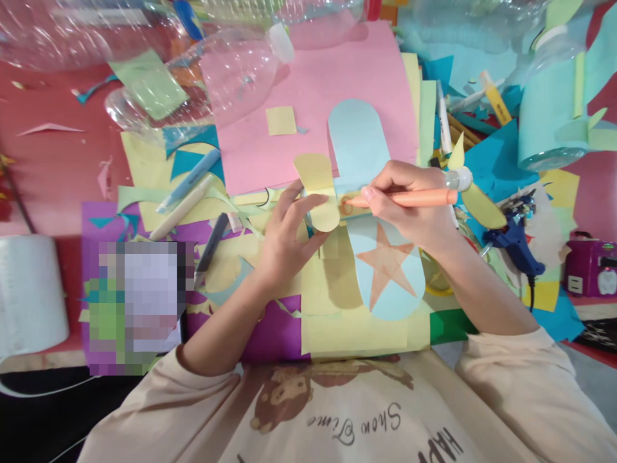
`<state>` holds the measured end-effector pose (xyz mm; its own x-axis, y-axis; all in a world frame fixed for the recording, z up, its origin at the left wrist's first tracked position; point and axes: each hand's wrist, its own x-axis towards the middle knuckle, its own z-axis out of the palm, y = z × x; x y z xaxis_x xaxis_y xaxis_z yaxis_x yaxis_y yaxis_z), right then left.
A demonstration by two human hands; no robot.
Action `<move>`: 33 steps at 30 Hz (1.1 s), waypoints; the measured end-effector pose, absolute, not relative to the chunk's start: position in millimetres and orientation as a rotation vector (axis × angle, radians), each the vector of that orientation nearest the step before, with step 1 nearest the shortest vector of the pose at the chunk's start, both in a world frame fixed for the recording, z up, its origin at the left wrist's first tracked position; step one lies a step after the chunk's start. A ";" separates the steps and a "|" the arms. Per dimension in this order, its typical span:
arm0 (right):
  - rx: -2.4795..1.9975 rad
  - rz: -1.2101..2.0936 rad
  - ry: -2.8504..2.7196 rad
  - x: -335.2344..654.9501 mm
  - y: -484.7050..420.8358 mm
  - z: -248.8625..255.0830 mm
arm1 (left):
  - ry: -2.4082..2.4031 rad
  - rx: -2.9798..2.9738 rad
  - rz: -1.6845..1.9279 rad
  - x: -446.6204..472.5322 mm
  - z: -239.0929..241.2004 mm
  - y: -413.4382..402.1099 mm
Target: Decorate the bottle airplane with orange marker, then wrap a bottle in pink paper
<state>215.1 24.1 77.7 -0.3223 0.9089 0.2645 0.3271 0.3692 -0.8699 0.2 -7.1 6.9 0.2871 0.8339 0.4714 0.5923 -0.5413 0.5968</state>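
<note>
My right hand [407, 196] grips an orange marker [424, 198], its tip pointing left. At the tip is a small orange mark [346, 206] on the middle of a light blue paper cutout. One rounded end of this blue cutout [359, 138] lies toward the back. The other rounded end [409, 289] lies nearer me and carries an orange star [387, 267]. My left hand [294, 235] is closed on a yellow paper piece [315, 170] with a rounded lower end, beside the mark. How the yellow piece joins the blue one is hard to see.
Pink sheets [308, 77] and yellow paper [366, 334] lie beneath. Clear plastic bottles [231, 71] stand behind. At right are a blue glue gun [520, 241] and a bottle with blue paper [549, 109]. Markers [190, 180] and scraps lie at left, near a white roll [31, 292].
</note>
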 end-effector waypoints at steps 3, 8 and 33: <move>-1.101 0.922 -1.821 214.8 24.3 77.6 | 1.305 2.247 1.101 0.2 6.7 -7.6; -1.124 0.912 -1.813 214.0 23.8 79.5 | 1.328 2.243 1.089 0.0 6.5 -8.5; -1.112 0.976 -1.890 215.3 25.3 83.9 | 1.273 2.263 1.156 1.2 6.8 -6.4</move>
<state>215.3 25.3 83.9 -0.3647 0.9083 0.2048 0.3593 0.3402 -0.8690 1.2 -6.4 6.8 0.2838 0.8174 0.5013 0.5775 -0.5630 0.5912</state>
